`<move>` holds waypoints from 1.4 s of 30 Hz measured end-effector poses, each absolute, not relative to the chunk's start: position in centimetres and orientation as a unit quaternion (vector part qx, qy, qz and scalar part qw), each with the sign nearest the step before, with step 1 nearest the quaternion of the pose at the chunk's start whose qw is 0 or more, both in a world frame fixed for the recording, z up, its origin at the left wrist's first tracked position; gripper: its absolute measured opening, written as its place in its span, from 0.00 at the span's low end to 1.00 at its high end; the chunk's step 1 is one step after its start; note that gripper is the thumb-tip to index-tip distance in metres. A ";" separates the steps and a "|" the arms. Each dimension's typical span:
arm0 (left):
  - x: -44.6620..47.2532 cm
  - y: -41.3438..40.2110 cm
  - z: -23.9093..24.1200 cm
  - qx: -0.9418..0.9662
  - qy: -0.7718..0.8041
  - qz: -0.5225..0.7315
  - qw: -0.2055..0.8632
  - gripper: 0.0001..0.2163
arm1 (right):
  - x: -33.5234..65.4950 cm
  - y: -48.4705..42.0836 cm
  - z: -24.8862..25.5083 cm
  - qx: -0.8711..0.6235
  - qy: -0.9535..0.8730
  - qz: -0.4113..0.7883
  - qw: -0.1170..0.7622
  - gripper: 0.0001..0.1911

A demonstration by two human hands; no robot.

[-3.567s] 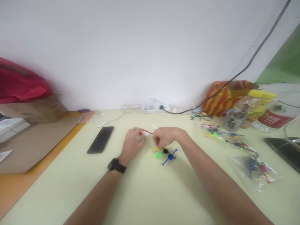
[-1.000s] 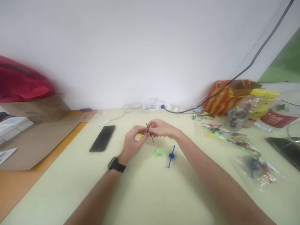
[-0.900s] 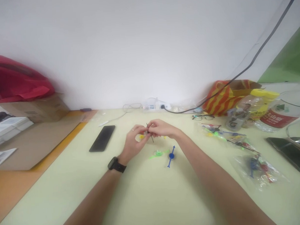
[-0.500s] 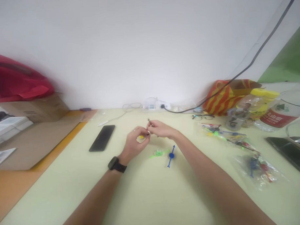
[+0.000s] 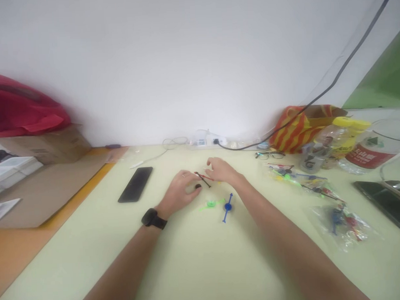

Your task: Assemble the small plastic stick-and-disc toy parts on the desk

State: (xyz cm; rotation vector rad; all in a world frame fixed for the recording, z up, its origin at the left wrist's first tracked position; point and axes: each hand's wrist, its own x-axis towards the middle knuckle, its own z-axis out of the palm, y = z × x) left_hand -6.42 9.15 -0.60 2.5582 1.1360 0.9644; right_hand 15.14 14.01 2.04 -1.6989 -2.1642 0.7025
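Two bare hands: our left hand (image 5: 178, 192) is curved with thumb and fingers apart, and our right hand (image 5: 220, 171) sits across from it, fingers loosely spread too.
Black disc (image 5: 197, 186): small, round and dark, right in the gap by our left thumb; can't tell if they touch.
Black arrow (image 5: 204, 181): skinny stick lying slantwise between our hands.
Red arrow (image 5: 207, 178): just as skinny, crossing the black one at a shallow angle.
Green spinner (image 5: 211, 204): almost neon, round hub with thin arms out both sides, flat on the pale table (image 5: 197, 264), on our side of the hands.
Blue spinner (image 5: 228, 207): just right of the green one, deep blue, hub mid-shaft, arrowhead toward the wall, little forked tail toward us.
Yellow bit (image 5: 219, 183): only a speck shows, beside our right hand.
Clear bottle (image 5: 318, 148): big "G" on the label, easy read.
Big bottle (image 5: 369, 155): red band with white Chinese characters, too soft for us to read in full, plus a green triangle above.
Plastic bag (image 5: 343, 223): clear, well off to the right, blue and red pieces inside.
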 end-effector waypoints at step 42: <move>-8.0 10.4 -1.5 0.847 0.414 0.322 0.088 0.16 | 13.7 9.9 7.3 -0.383 -0.847 0.307 -0.203 0.15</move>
